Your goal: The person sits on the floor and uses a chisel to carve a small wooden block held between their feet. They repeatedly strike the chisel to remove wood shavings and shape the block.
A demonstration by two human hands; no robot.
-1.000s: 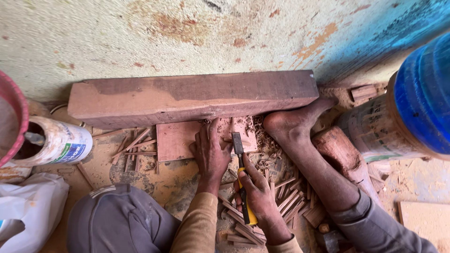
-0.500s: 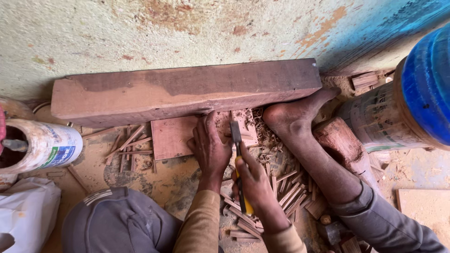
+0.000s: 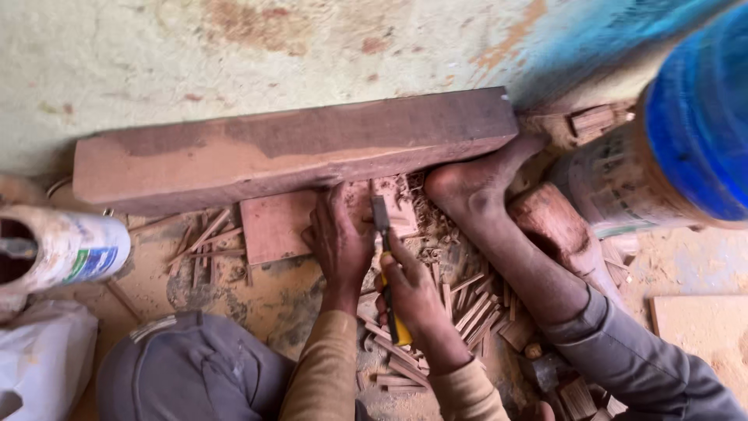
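Note:
My left hand (image 3: 340, 243) presses flat on a small reddish wooden board (image 3: 274, 226) that lies on the ground against a long thick wooden beam (image 3: 296, 148). My right hand (image 3: 411, 290) grips a chisel (image 3: 386, 257) with a yellow handle; its dark blade points toward the beam, just right of my left hand, over a carved piece (image 3: 394, 204) with shavings. My bare right foot (image 3: 477, 185) rests against the beam's right end. My left knee (image 3: 187, 366) in grey trousers is at the bottom left.
Several thin wood strips and chips (image 3: 475, 312) litter the sandy ground. A wooden mallet (image 3: 555, 228) lies beside my leg. A blue-lidded plastic drum (image 3: 670, 148) stands at the right, a white tin (image 3: 70, 249) at the left, a white bag (image 3: 39, 366) below it. A plaster wall (image 3: 234, 54) lies behind the beam.
The view has shifted slightly. My hands stay on the board and chisel in nearly the same place; the chisel blade has edged a little closer to the beam.

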